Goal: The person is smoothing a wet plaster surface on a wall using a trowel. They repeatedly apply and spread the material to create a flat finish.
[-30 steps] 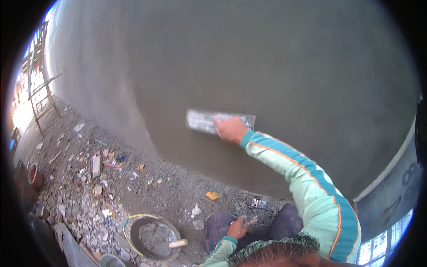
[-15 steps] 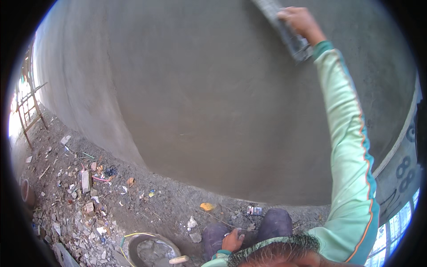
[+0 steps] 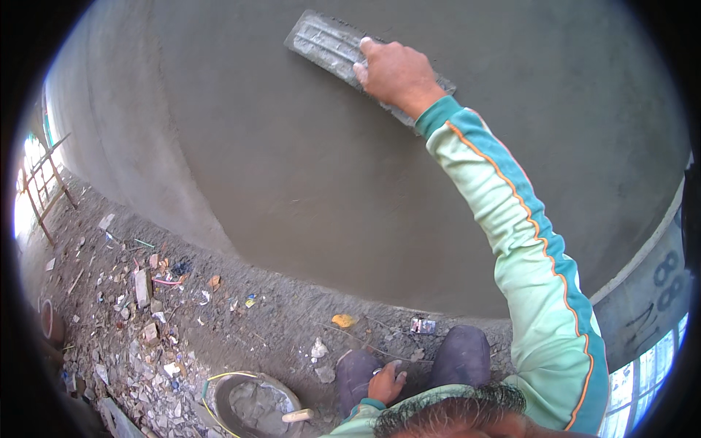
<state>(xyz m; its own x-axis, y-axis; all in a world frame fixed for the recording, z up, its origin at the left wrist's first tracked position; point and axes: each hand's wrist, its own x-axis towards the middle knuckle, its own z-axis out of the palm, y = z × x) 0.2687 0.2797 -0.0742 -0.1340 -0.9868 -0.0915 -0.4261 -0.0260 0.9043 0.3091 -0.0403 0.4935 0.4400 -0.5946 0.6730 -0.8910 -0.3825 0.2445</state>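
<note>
Plastering float (image 3: 332,47): long, grey, ribbed on its back, lying flat against the wet grey wall (image 3: 277,168) high in the view, tilted so its left end sits higher than its right. Right hand (image 3: 394,73) covers the float's right half; fingers (image 3: 363,52) curl down over what must be the handle, so the grip is closed on the float, handle itself hidden under the hand. Arm fully extended upward, in a pale green sleeve (image 3: 526,248) with teal and orange stripes.

Left hand (image 3: 385,383) rests low, on the person's knee (image 3: 358,372), fingers loosely bent, holding nothing that I can make out.

Edges and room: the wall surface is smooth and unbroken on all sides of the float, with wide open plaster to the left, below and to the right. The wall meets the dirt floor (image 3: 241,321) along a curved line. At far right a pale strip (image 3: 642,255) bounds the plastered area.

Floor items: round pan (image 3: 252,401) of grey mortar just left of the knees, a light-coloured handle (image 3: 298,416) lying at its rim. Small yellow scrap (image 3: 343,320) and a small dark rectangular package (image 3: 423,325) near the wall's foot. Rubble and broken tile pieces (image 3: 139,328) spread to the left. Wooden frame (image 3: 47,190) at far left, against bright light.
</note>
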